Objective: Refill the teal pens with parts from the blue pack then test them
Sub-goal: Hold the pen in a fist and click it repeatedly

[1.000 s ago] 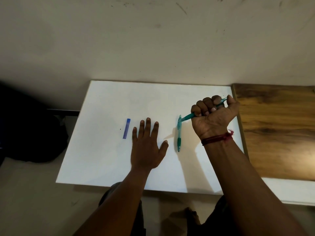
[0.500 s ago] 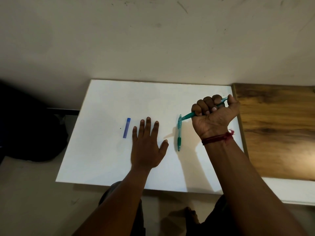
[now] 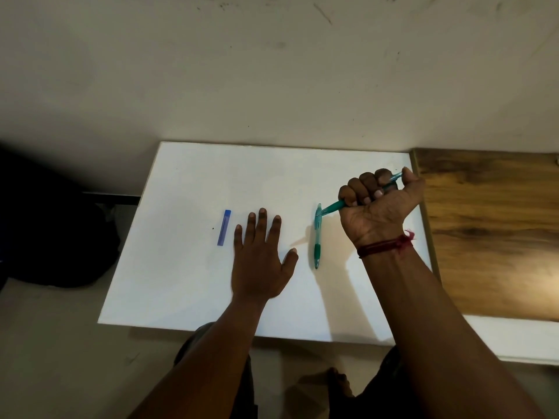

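We look down on two bare arms reaching over a white surface [image 3: 187, 282]. The right grip [image 3: 378, 204] is a tight fist, its palm side facing us, with the fingers curled round a teal pen [image 3: 332, 208]. This pen slants through the fist. One end pokes out beside the thumb at the far edge of the grip, and the other juts out on the little-finger side, down and to the left.

Right at that lower end, a second teal pen [image 3: 317, 237] lies flat on the surface, running lengthwise toward us with its dark green sleeve nearest us. We cannot tell whether the two pens touch. A red thread [image 3: 384, 244] circles the wrist just below the right grip.

The left grip [image 3: 260, 258] holds nothing. It rests palm down on the surface with the fingers straight and slightly spread, the second pen near its thumb. The blue pack [image 3: 224, 227], a narrow strip, lies flat just beside its little finger, apart from it.

A wooden board [image 3: 490, 237] borders the surface just right of the right grip.
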